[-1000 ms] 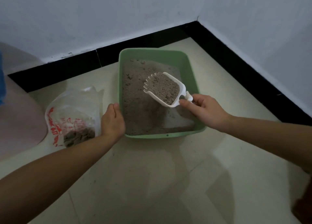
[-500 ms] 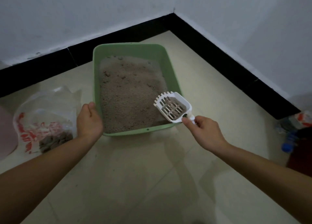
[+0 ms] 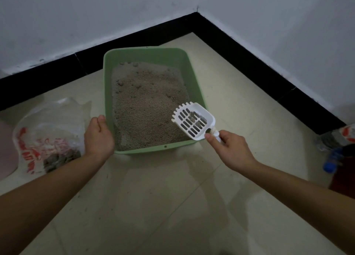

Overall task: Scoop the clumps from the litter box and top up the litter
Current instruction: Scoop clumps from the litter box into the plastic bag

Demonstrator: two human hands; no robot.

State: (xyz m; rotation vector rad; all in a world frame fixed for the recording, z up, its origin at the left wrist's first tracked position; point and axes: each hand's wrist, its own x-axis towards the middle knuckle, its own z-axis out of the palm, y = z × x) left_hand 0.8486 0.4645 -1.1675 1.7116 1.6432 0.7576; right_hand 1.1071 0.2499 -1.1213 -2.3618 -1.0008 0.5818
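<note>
Green litter box (image 3: 147, 55) in room corner. Bag (image 3: 51, 124) left of box. Left hand (image 3: 99, 137) grips box's near-left rim; right hand (image 3: 230, 149) pinches scoop (image 3: 184, 127) handle over box's near-right corner, few clumps (image 3: 198, 122) aboard. Scooping step. Next: carry level across box to bag.

Bare left forearm (image 3: 57, 187), bare right forearm (image 3: 288, 179)

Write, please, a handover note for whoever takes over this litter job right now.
Left hand grips the green litter box at its near left corner.
Right hand holds the white slotted scoop by its handle over the near right corner, a few clumps in it.
Plastic bag left of the box holds clumps.
Remaining: tip these into the bag, sift more, top up the litter.
</note>
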